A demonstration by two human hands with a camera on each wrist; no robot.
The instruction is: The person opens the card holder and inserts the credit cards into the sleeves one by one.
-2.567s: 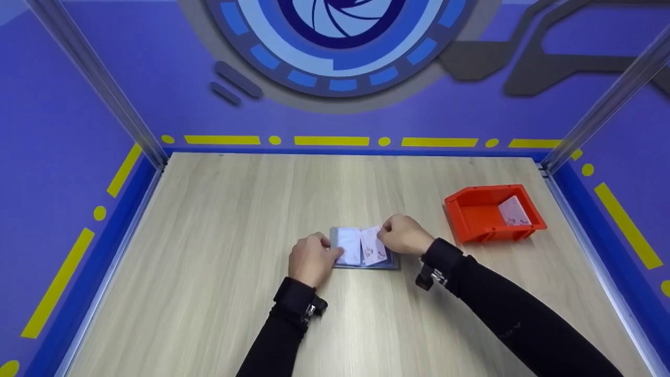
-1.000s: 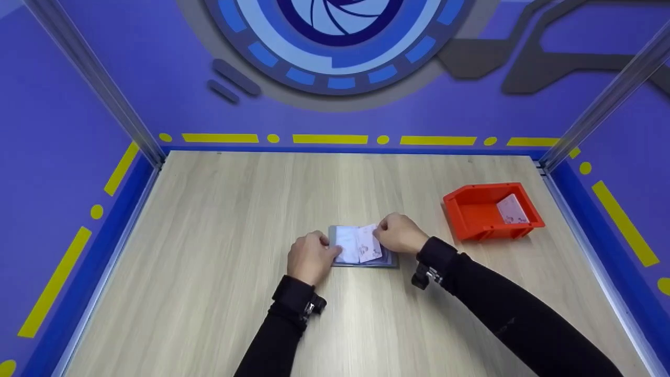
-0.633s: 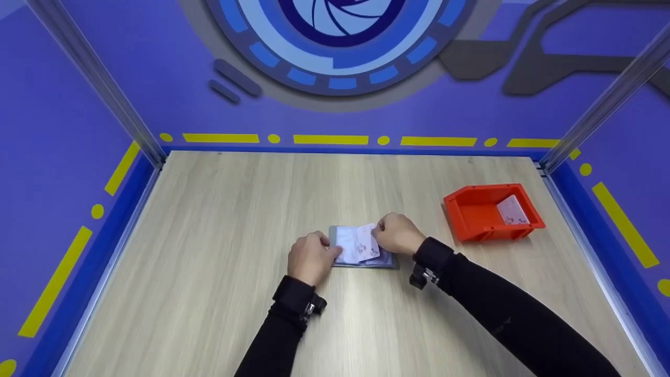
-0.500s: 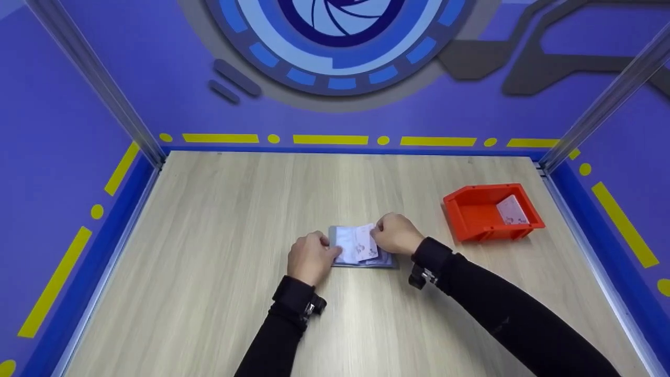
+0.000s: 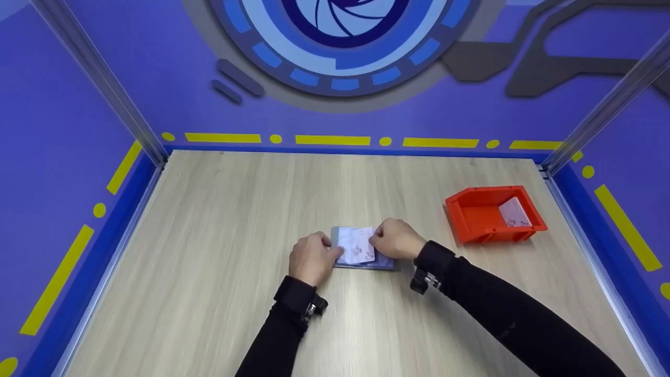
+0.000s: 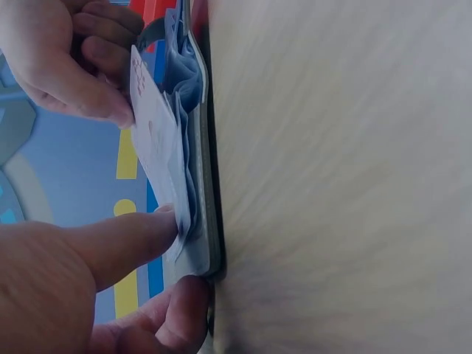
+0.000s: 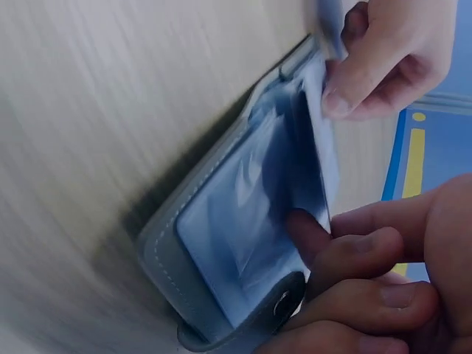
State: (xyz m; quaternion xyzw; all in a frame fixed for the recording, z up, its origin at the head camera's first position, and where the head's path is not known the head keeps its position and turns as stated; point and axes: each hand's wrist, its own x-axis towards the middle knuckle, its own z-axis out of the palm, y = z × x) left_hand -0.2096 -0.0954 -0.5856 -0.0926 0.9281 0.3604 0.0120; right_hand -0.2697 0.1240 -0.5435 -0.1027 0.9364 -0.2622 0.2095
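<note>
An open card holder (image 5: pixel 384 262) lies on the table, its grey-blue cover stitched along the edge (image 7: pixel 158 258) and a snap strap (image 7: pixel 284 302) at one end. Clear plastic sleeves (image 7: pixel 228 221) fan up inside it. My left hand (image 5: pixel 311 259) pinches the holder's left edge, thumb on the top sleeve and fingers at the cover's edge. Between thumb and fingers, my right hand (image 5: pixel 398 238) pinches the right edge of a pale pink printed card (image 5: pixel 362 246). The card lies over the left-hand sleeves, nearly square with them. How much of it sits inside a sleeve I cannot tell.
To the right stands a red-orange bin (image 5: pixel 476 214) with another pink card (image 5: pixel 514 212) leaning inside. Blue panels (image 5: pixel 335 123) close off the back and sides of the wooden table (image 5: pixel 230 209).
My right hand has moved the card left across the sleeves, and the card has straightened from its tilt. My left hand keeps its place on the holder.
</note>
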